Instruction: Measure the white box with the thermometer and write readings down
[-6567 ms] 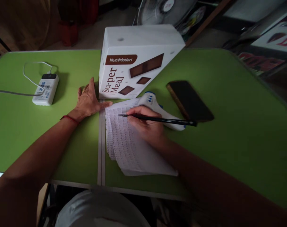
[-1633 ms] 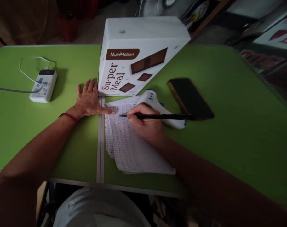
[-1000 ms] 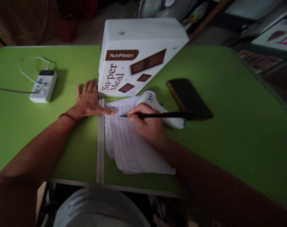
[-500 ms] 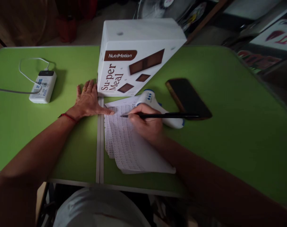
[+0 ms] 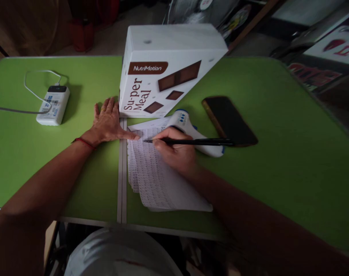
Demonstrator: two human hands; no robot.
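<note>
Several sheets of paper (image 5: 154,180) covered in rows of small handwriting lie on the green table, their lower right part curling. My right hand (image 5: 177,151) grips a black pen (image 5: 203,142) with its tip at the upper part of the top sheet. Flat on the table, fingers spread, my left hand (image 5: 107,122) rests with its thumb on the paper's upper left edge. Its fingertips are beside a white NutriMotion box (image 5: 174,50) standing behind the papers. A white and blue infrared thermometer (image 5: 181,119) lies partly hidden behind my right hand.
To the right of the thermometer lies a dark smartphone (image 5: 230,120) in a brown-edged case. A white power bank (image 5: 53,105) with a cable plugged in sits at the left. A metal seam (image 5: 122,184) runs across the green folding table (image 5: 292,153). Beyond it stands a fan (image 5: 200,11).
My right hand and the pen have shifted slightly to the left along the paper. My left hand stays in place.
</note>
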